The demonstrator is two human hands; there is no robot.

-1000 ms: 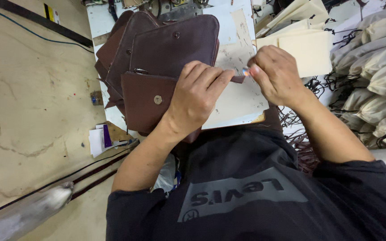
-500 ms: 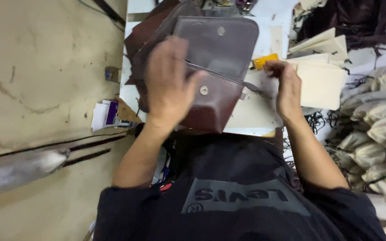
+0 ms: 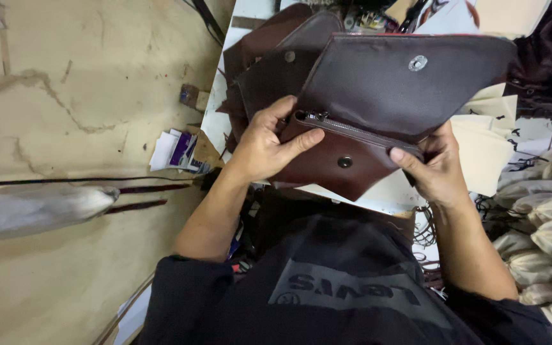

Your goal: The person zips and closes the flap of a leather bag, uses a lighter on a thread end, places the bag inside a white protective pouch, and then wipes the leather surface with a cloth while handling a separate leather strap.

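Observation:
A dark brown leather pouch (image 3: pixel 346 163) with a metal zipper and a snap stud is held up between both hands, its flap (image 3: pixel 404 83) lifted open and showing a metal snap. My left hand (image 3: pixel 266 144) grips the pouch's left end, thumb beside the zipper pull. My right hand (image 3: pixel 436 169) pinches the right end of the zipper edge. Behind the held pouch lies a stack of similar brown pouches (image 3: pixel 269 61) on the white table (image 3: pixel 215 124).
Cream paper sheets (image 3: pixel 483 156) lie to the right of the pouch. Several pale cloth bags (image 3: pixel 544 223) pile at the right edge. A dark bag (image 3: pixel 551 61) sits top right. Small paper cards (image 3: pixel 174 150) lie on the brown floor at the left.
The pouch has been lifted closer to the camera and its flap swung open. My right hand came off the table and took the pouch's right end; the left shifted to its left end.

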